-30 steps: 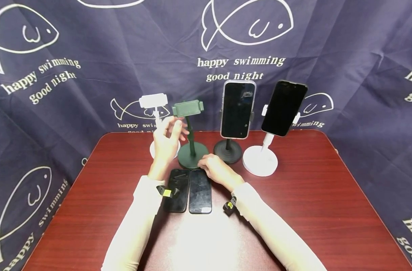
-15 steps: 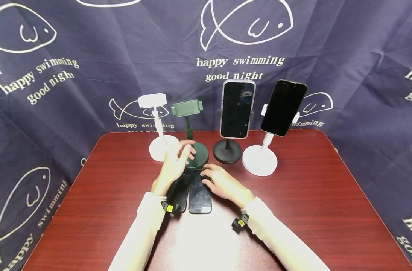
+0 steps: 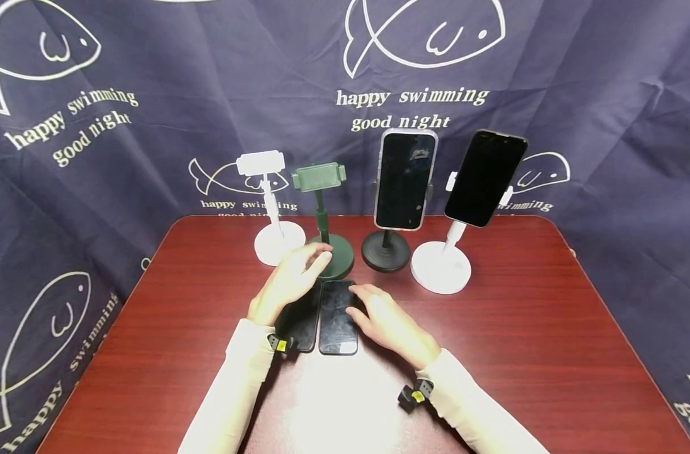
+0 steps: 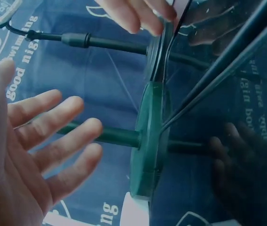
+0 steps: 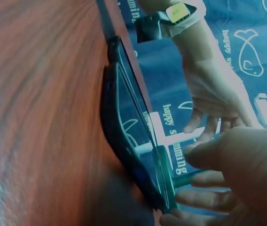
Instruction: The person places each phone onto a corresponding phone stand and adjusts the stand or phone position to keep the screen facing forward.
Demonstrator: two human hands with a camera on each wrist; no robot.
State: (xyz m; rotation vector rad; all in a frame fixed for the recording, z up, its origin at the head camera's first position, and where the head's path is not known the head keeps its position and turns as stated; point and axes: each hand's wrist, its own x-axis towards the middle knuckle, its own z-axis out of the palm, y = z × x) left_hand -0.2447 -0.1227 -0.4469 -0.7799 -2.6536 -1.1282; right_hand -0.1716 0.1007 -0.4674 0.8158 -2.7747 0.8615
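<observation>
Two dark phones lie side by side on the table, the left phone [image 3: 305, 329] partly hidden under my left hand [image 3: 290, 279]. That hand hovers over its upper end, fingers spread and relaxed, close to the base of a green phone stand [image 3: 341, 255]. My right hand [image 3: 387, 320] is at the right phone [image 3: 338, 321], its fingertips over the upper right edge and its thumb a little lower. In the right wrist view the fingers of the right hand [image 5: 246, 174] are loosely bent beside the phones [image 5: 124, 136]. Neither hand grips anything.
A white stand [image 3: 270, 244] with its holder [image 3: 261, 163] is left of the green one. To the right, a black stand [image 3: 387, 253] bears a pale-cased phone [image 3: 407, 180], and a white stand [image 3: 440, 271] bears a tilted black phone [image 3: 486, 178]. A fish-print curtain [image 3: 288, 75] hangs behind.
My left hand has come down from beside the green stand's post to above the left phone. My right hand has drawn back slightly toward me and right, its fingers loosening.
</observation>
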